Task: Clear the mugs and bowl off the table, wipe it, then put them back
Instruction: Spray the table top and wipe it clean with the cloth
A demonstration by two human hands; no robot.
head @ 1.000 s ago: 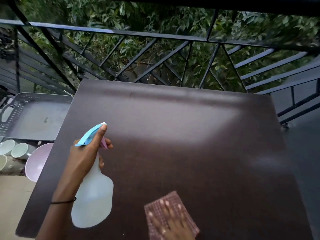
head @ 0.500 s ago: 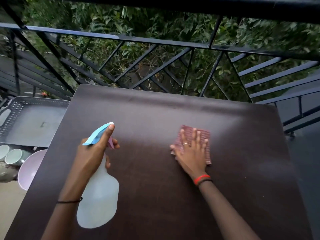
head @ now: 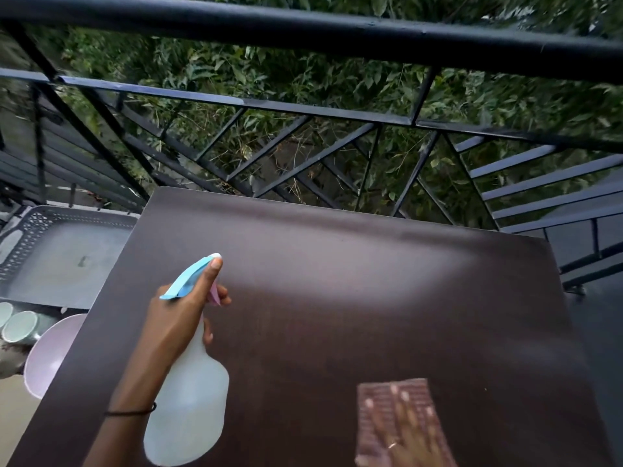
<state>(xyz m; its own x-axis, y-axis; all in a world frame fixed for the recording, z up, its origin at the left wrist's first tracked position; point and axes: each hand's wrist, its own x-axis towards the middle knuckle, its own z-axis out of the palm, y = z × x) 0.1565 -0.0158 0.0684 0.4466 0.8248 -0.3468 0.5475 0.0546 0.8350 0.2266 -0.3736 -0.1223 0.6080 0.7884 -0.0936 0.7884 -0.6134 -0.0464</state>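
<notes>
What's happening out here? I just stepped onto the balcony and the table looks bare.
A person is wiping the dark table. The left hand grips a translucent spray bottle with a blue trigger head, and the right hand presses a reddish checked cloth flat on the near edge. The mugs and the pink bowl sit off to the left, below the table, near a grey tray.

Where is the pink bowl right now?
In the head view the pink bowl sits off the table, low at the left past the table's edge, right beside the pale mugs and just below the grey tray.
</notes>
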